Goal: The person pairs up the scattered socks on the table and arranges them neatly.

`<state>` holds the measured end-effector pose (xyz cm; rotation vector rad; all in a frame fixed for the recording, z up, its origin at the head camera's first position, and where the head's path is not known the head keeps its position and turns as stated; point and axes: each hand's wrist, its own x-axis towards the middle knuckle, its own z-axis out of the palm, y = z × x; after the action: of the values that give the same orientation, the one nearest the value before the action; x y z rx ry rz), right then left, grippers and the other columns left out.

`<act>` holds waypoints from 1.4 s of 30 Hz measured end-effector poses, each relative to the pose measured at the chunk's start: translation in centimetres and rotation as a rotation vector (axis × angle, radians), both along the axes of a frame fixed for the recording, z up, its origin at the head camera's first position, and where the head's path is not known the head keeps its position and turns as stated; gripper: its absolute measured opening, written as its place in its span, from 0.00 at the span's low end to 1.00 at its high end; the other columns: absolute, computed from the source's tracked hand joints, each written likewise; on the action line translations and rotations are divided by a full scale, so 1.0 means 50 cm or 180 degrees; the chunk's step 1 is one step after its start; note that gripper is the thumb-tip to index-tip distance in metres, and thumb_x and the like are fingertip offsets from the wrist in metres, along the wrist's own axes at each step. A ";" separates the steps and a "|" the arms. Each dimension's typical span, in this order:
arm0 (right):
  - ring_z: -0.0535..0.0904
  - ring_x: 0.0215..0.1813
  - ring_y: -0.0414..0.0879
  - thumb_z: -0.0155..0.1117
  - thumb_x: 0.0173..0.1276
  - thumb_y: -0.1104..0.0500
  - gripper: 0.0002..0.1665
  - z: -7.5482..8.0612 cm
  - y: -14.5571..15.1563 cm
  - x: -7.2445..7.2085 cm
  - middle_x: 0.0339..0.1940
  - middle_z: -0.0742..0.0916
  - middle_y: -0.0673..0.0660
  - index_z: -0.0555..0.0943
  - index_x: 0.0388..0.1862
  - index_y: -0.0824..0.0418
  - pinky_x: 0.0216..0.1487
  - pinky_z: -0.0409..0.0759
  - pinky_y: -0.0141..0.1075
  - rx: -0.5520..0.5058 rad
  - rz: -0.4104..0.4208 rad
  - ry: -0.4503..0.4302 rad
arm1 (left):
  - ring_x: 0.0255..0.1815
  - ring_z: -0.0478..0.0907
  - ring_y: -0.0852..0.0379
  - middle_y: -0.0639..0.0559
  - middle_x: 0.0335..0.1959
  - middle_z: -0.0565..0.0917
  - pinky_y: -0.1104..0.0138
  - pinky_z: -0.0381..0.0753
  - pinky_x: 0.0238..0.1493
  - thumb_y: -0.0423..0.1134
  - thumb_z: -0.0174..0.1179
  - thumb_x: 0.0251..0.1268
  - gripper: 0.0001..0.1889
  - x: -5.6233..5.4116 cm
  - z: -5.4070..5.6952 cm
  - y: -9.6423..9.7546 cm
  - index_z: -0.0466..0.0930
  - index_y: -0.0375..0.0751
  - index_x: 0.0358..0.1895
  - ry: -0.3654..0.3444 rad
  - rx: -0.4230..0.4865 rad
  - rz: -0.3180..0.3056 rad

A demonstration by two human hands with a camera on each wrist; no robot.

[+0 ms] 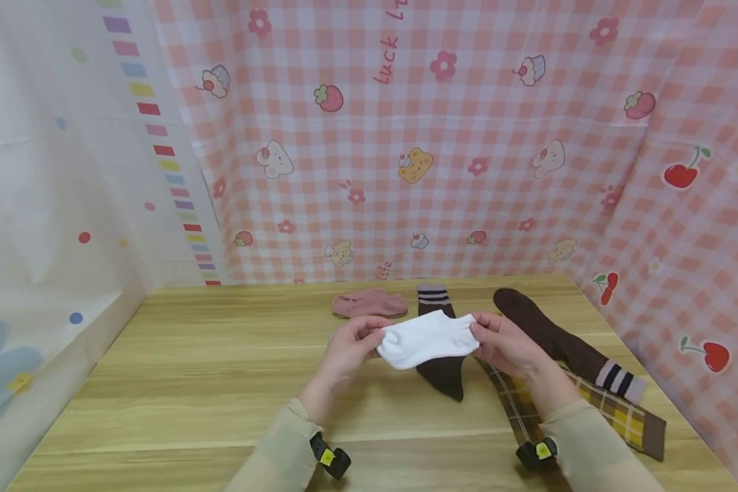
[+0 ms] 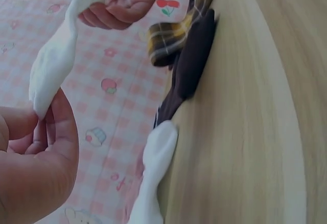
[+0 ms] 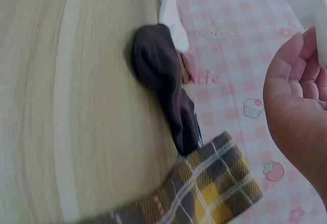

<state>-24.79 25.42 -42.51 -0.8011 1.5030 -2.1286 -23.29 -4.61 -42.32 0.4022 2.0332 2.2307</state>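
Observation:
A short white sock is stretched sideways above the table between both hands. My left hand pinches its left end between thumb and fingers. At the other end, my right hand pinches the sock too. In the left wrist view the held sock hangs slightly bent from one hand to the other. Behind it in the head view lies a dark brown sock with a striped cuff, partly covered. A second white sock lies on the table, mostly hidden behind my left hand in the head view.
Pink socks lie at the back of the wooden table. To the right are another dark brown sock with a striped cuff and a yellow-brown plaid sock, partly under my right forearm. Checked cloth hangs behind.

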 end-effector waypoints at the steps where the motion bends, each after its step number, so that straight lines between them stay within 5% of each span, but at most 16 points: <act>1: 0.81 0.44 0.38 0.41 0.81 0.66 0.18 -0.001 -0.003 -0.002 0.42 0.85 0.49 0.81 0.46 0.57 0.47 0.79 0.30 -0.0052 0.0034 -0.0020 | 0.38 0.80 0.59 0.45 0.39 0.83 0.64 0.84 0.42 0.24 0.55 0.70 0.11 0.000 0.001 -0.005 0.77 0.21 0.51 0.0023 -0.0053 0.0000; 21: 0.79 0.48 0.42 0.34 0.81 0.69 0.23 -0.009 -0.093 -0.032 0.46 0.83 0.52 0.80 0.49 0.58 0.53 0.77 0.36 -0.0603 0.0326 -0.0425 | 0.36 0.79 0.60 0.42 0.39 0.84 0.70 0.82 0.36 0.22 0.57 0.67 0.11 -0.026 0.008 -0.097 0.77 0.21 0.51 0.0393 -0.0549 0.0034; 30: 0.80 0.47 0.44 0.38 0.81 0.68 0.20 -0.004 -0.125 -0.040 0.46 0.84 0.53 0.80 0.51 0.57 0.52 0.78 0.37 -0.0376 0.0013 -0.0686 | 0.34 0.77 0.60 0.44 0.36 0.83 0.70 0.80 0.35 0.21 0.57 0.66 0.09 -0.042 0.004 -0.126 0.80 0.24 0.48 0.0478 -0.0908 0.0330; 42: 0.80 0.45 0.44 0.43 0.79 0.70 0.13 -0.025 -0.154 -0.070 0.44 0.82 0.54 0.76 0.50 0.63 0.51 0.80 0.37 0.0257 -0.0464 -0.0927 | 0.36 0.78 0.55 0.40 0.37 0.83 0.67 0.82 0.35 0.20 0.56 0.66 0.08 -0.076 -0.003 -0.151 0.81 0.25 0.46 0.0471 -0.1280 0.0405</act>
<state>-28.29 17.73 -43.78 -0.3437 1.5169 -2.1601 -27.11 -12.18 -42.48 0.4162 2.5746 1.8286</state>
